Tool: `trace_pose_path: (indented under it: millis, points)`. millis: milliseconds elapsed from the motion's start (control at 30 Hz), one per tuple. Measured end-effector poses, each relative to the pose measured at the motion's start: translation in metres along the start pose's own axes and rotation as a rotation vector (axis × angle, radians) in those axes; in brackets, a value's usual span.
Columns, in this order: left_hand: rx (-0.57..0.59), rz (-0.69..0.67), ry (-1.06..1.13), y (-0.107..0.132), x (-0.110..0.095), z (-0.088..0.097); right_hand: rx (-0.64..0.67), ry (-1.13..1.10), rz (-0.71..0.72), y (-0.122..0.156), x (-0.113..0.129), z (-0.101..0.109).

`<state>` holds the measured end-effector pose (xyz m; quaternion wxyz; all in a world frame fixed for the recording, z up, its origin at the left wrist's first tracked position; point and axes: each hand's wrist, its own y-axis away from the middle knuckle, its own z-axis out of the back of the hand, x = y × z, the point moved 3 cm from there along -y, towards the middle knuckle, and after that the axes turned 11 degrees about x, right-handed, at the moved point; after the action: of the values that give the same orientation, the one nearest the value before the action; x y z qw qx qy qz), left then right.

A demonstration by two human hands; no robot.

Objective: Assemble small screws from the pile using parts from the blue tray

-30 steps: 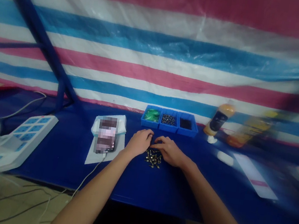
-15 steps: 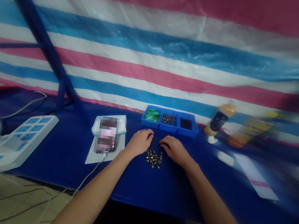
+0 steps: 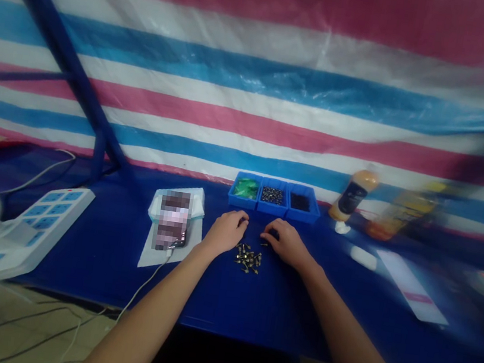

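Note:
My left hand (image 3: 228,229) rests on the blue tabletop left of a loose pile of small brass-coloured, screw-like pieces (image 3: 248,258). Its fingers are curled closed, and whatever they may hold is hidden. On the other side of the pile is my right hand (image 3: 286,243), fingers bent and drawn together. One small piece (image 3: 264,244) shows right below its fingertips; whether they grip it is too small to see. Behind both hands stand three joined blue bins: one with green packets (image 3: 246,187), one with small metal parts (image 3: 273,195), one with dark parts (image 3: 300,201).
Left are a phone (image 3: 173,220) on a cable, a white packet (image 3: 197,202) and a power strip (image 3: 37,231) with cords. To the right stand two bottles, one orange with a dark label (image 3: 354,194), one yellowish (image 3: 404,210), beside a white case (image 3: 363,257) and card (image 3: 411,286).
My right hand has drawn back slightly to the right, its fingers more bent, and a small piece now shows under its fingertips. My left hand has stayed nearly still.

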<state>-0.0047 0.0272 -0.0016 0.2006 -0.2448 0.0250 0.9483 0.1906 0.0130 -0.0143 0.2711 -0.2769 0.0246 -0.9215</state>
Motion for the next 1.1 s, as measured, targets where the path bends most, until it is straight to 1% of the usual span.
trace_pose_path:
  millis: [100,167,267,333,500,600,700,733,767,833,867,900,933,967,1100]
  points:
    - [0.006,0.009,0.0,0.0,0.0,0.0,-0.01,0.006,0.048,0.004,-0.003,0.006]
    - [0.011,0.008,0.004,-0.001,0.0,0.0,0.013,0.046,0.068,0.006,-0.006,0.007]
    - [0.006,-0.005,0.009,-0.001,0.0,0.0,0.079,0.105,0.057,0.006,-0.01,0.004]
    - [0.006,-0.003,0.009,-0.001,-0.001,0.0,0.093,0.116,0.043,0.004,-0.011,0.002]
    - [0.008,0.006,0.012,-0.001,-0.001,0.0,0.06,-0.008,0.012,0.003,-0.008,0.005]
    - [0.008,0.003,0.012,0.0,0.0,0.0,0.035,-0.07,-0.032,0.007,-0.004,0.01]
    - [0.002,0.0,0.008,0.0,-0.001,0.0,0.029,-0.158,-0.084,0.007,0.0,0.01]
    - [0.002,0.001,0.007,0.0,-0.001,0.0,-0.01,-0.239,-0.107,0.006,0.001,0.01]
    - [0.002,0.003,0.007,0.0,-0.001,0.0,-0.077,-0.347,-0.135,0.005,0.001,0.01]
    - [0.006,0.006,0.009,-0.001,-0.002,0.0,-0.265,-0.591,-0.195,0.002,-0.002,0.012]
    - [0.008,0.007,0.011,-0.001,-0.002,0.0,-0.337,-0.678,-0.218,0.002,-0.004,0.013]
    - [0.01,0.008,0.012,-0.001,-0.002,0.0,-0.367,-0.719,-0.228,0.002,-0.005,0.014]
    - [0.011,0.007,0.014,-0.001,-0.002,0.0,-0.352,-0.718,-0.224,0.002,-0.006,0.016]
    - [0.011,0.005,0.015,0.0,-0.002,0.001,-0.302,-0.674,-0.206,0.003,-0.005,0.017]
    - [0.007,-0.003,0.02,0.0,-0.001,0.001,0.045,-0.277,-0.04,0.013,0.003,0.017]
